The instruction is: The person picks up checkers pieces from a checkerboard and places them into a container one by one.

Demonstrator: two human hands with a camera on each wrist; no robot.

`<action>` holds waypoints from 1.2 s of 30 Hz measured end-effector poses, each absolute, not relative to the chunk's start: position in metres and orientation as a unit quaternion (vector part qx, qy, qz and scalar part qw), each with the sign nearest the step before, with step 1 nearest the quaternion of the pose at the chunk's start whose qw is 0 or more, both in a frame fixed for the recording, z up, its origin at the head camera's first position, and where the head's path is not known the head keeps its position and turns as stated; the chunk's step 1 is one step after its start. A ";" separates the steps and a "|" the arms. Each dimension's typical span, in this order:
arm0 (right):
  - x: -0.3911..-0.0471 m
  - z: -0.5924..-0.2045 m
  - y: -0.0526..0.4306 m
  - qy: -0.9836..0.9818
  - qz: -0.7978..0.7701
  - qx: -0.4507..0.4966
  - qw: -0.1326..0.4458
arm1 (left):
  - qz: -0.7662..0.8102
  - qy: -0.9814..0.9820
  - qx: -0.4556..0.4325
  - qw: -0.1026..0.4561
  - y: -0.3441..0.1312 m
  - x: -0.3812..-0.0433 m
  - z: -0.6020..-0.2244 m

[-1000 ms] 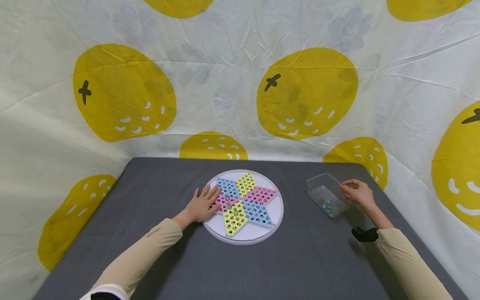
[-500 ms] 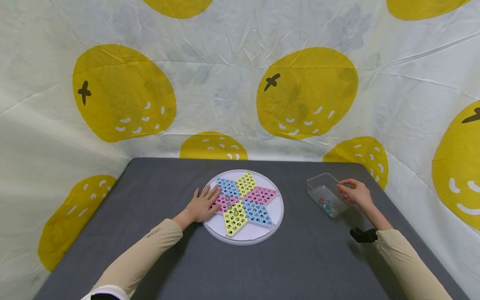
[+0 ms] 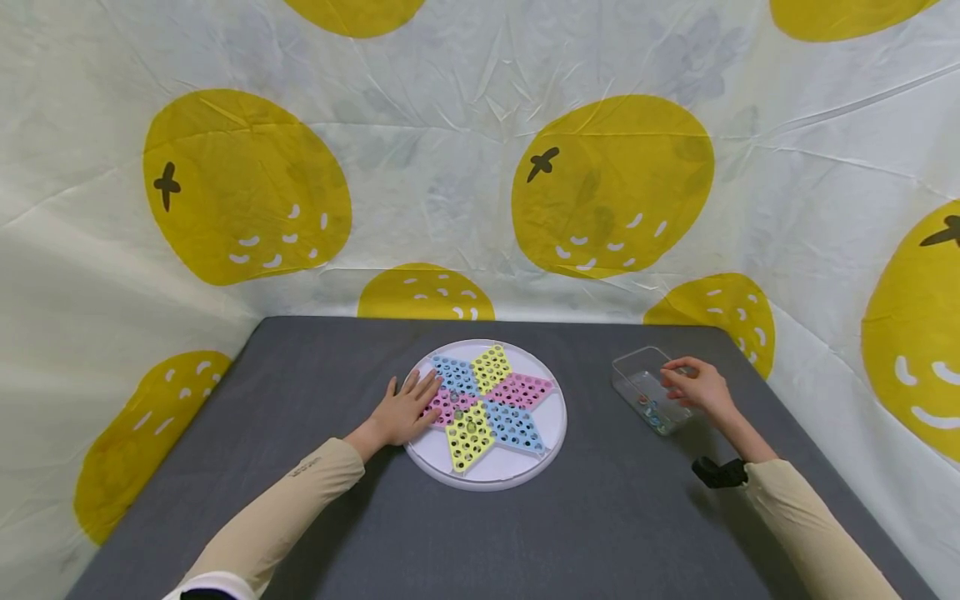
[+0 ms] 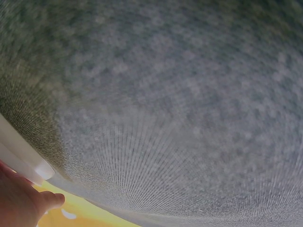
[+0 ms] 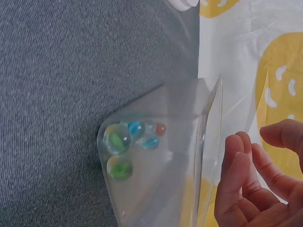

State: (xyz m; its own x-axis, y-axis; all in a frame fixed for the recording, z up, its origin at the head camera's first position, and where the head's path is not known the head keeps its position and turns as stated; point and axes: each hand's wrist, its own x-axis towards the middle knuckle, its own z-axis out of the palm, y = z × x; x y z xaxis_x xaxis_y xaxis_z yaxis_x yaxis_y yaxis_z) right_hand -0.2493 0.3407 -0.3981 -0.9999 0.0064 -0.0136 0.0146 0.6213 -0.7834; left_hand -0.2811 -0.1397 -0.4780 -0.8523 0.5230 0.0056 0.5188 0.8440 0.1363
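At the right side of the box (image 5: pixel 156 175) | I have the right hand (image 3: pixel 701 388) nearer, thumb and fingertips apart, nothing visibly held | marbles (image 5: pixel 136 129) leftward, near end; box's long axis slants far-left to near-right | left hand (image 3: pixel 402 412) spread on board (image 3: pixel 519 467)

1. Board (image 3: pixel 555 421) on the table (image 3: pixel 585 517), nearer its far edge.
2. Left hand (image 3: pixel 405 408) on the board's left side.
3. Box (image 5: pixel 163 170) on the table, right of the board, apart from it.
4. Marbles (image 5: pixel 118 140) in the box, at its near end.
5. Right hand (image 3: pixel 701 390) at the box's right side.
6. Curtain (image 3: pixel 435 200) behind the table.
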 end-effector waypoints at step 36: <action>-0.264 -0.406 0.252 0.906 -0.420 -0.057 0.019 | 0.059 0.961 0.271 0.012 -0.140 -0.281 -0.477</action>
